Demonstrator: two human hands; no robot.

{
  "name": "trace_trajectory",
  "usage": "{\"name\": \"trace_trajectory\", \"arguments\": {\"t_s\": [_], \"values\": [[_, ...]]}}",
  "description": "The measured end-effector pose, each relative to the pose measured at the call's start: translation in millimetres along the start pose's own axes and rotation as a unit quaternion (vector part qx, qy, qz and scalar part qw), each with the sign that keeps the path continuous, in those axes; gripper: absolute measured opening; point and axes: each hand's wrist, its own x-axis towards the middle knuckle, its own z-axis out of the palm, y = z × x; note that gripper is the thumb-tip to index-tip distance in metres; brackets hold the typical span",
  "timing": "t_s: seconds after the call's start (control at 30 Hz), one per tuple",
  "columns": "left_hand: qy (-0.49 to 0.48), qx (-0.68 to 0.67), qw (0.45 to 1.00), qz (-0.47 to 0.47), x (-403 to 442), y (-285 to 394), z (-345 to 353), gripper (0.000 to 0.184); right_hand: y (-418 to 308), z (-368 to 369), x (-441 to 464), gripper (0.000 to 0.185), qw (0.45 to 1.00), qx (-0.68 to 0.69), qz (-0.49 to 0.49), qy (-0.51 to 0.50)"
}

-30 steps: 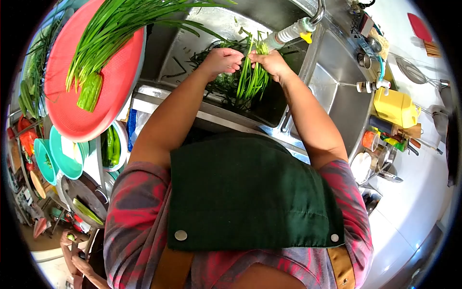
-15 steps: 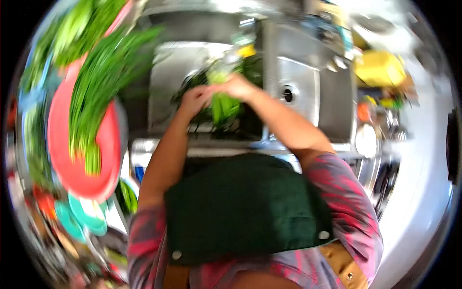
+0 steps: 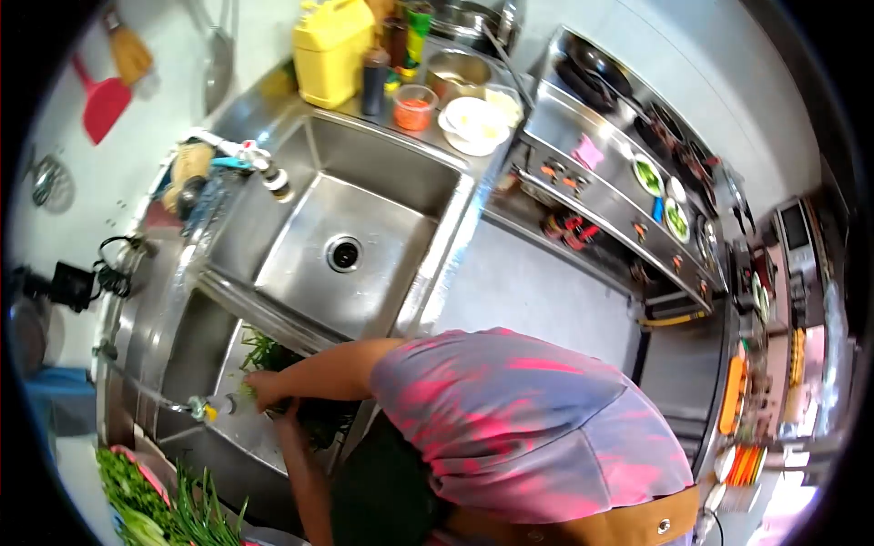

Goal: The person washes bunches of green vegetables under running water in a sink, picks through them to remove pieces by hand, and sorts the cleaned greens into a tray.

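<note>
My right hand [image 3: 263, 389] is low over the left sink basin [image 3: 196, 341], its fingers closed on leafy greens [image 3: 247, 390], of which a pale green bit shows at the fingertips. Just below it, my left hand [image 3: 286, 411] is close against the right one; its fingers are mostly hidden. More cut green stems [image 3: 262, 349] lie in the basin beyond my right wrist. Dark leaves [image 3: 325, 424] show between my forearms. The tap spout [image 3: 202, 408] with a yellow part reaches over the basin, left of my hands.
A second sink basin [image 3: 382, 237] with a drain adjoins. Behind it are a yellow jug [image 3: 332, 55], a dark bottle [image 3: 374, 82], a tub of orange pieces [image 3: 414, 108] and white bowls [image 3: 475, 125]. Long green stalks [image 3: 205, 510] stand at lower left. A stove counter [image 3: 583, 136] is at right.
The view has swung to the right, bringing the stove and wall into sight and the red basin of stalks mostly out. My hands stay close together in the same sink by the tap.
</note>
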Motion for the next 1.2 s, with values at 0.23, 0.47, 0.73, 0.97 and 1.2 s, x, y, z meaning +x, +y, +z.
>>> {"name": "trace_trajectory", "arguments": {"t_s": [0.23, 0.47, 0.73, 0.97, 1.2], "values": [[0.000, -0.021, 0.998, -0.052, 6.3, -12.9, -2.0, 0.045, -0.7, 50.1, 7.8, 0.056, 0.987, 0.103, -0.054, 0.111], [0.071, -0.032, 0.996, 0.041, 19.8, -1.9, -8.8, 0.045, -33.3, 5.2, 23.3, 0.050, 0.968, 0.223, 0.113, 0.021], [0.187, -0.117, 0.942, 0.252, 8.9, 98.9, -45.4, 0.037, 9.9, -15.7, 10.1, 0.043, 0.990, 0.073, -0.097, -0.070], [0.274, -0.123, 0.824, 0.480, -111.1, 223.0, 33.0, 0.040, 72.7, 16.2, -24.5, 0.016, 0.879, -0.387, -0.185, -0.210], [0.219, -0.254, 0.756, 0.562, -173.8, 280.0, -5.9, 0.017, -14.7, -73.9, -30.4, 0.018, 0.967, 0.068, -0.143, 0.198]]}}
